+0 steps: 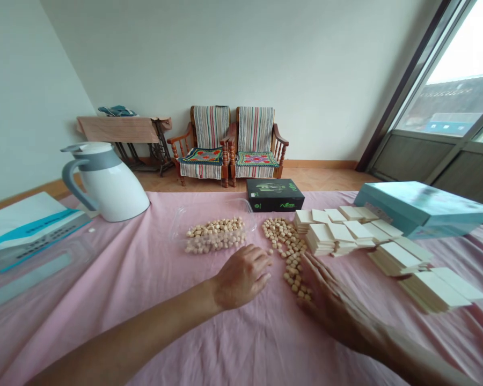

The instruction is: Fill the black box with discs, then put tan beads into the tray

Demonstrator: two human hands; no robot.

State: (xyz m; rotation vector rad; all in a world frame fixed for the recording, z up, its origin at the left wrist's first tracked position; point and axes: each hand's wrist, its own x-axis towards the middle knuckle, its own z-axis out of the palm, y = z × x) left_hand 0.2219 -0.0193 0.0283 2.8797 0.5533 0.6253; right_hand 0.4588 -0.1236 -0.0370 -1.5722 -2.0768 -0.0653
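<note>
A loose pile of small round tan balls (pixel 284 236), like wooden beads, lies on the pink cloth. My right hand (pixel 326 292) rests flat along the right side of this pile, fingers stretched out and touching the balls. To the left of the pile is my left hand (pixel 241 276), its fingers curled in. What those fingers hold, if anything, is hidden under the hand. A single ball (pixel 270 252) lies by its fingertips. Beyond my left hand, a clear plastic tray (pixel 179 217) contains many more of the balls.
Stacks of pale wooden tiles (pixel 356 230) stand right of the pile, before a light blue box (pixel 430 206). A black box (pixel 274 195) sits at the far edge. On the left are a white jug (pixel 116 185), a blue-and-white packet (pixel 32 230) and a clear plastic lid (pixel 36 276).
</note>
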